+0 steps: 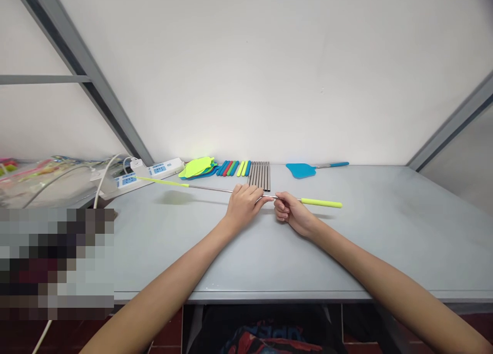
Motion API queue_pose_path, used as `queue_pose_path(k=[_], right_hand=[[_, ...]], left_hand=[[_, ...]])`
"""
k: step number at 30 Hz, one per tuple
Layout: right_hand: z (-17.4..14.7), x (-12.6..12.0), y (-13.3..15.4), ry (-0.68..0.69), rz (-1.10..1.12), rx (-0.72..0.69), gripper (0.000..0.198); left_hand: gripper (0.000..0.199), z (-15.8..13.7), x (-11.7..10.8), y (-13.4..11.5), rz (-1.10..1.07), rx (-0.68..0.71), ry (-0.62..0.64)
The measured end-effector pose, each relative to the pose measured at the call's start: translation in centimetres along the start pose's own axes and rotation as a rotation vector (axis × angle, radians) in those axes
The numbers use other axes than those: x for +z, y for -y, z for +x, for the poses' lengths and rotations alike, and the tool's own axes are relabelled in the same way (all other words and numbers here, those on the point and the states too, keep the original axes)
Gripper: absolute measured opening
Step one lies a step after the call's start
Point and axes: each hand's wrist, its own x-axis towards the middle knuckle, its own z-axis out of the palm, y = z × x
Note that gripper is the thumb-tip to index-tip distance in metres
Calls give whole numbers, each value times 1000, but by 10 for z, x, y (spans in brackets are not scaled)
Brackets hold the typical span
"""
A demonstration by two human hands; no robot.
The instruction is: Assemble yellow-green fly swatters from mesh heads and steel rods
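1. While both your hands hold the long yellow-green swatter [204,188], the step seems to be working on its thin metal pole [221,190]. One picture cannot show if you pull, push or just hold.

2. Your left hand [244,202] has its fingers bent over the pole, holding it from above. Your right hand [292,210] has its fingers curled in and its thumb along the pole, so it grips too. Your two hands are close, with a short bit of pole showing between them.

3. The flat head [162,181] sticks out far to the left of your left fingers, and looks thin, as if seen from its edge. The soft handle [321,203] sits just to the right of your right hand. The swatter is up off the table [385,230], with its shadow below.

4. The next move seems to call for a snug grip and both hands in one straight line, so the thin pole does not bend.

5. Just past your left fingers lie metal tubes [260,177]. Colored grips [233,168] and a pile of flat heads [198,167] lie farther left. A blue swatter [301,170] lies beyond your right fingers.
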Motion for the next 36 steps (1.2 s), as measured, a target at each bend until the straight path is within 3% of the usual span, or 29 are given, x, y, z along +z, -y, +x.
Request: queue_pose_path(k=[13, 23, 36], right_hand=[[-9, 17, 6, -20, 23, 1, 34], [-9, 26, 14, -92, -8, -34, 34], [-9, 19, 15, -73, -73, -114, 35]], left_hand=[[41, 7, 11, 28, 79, 247, -312], [45, 10, 9, 38, 70, 258, -333], [46, 10, 3, 50, 88, 235, -311]])
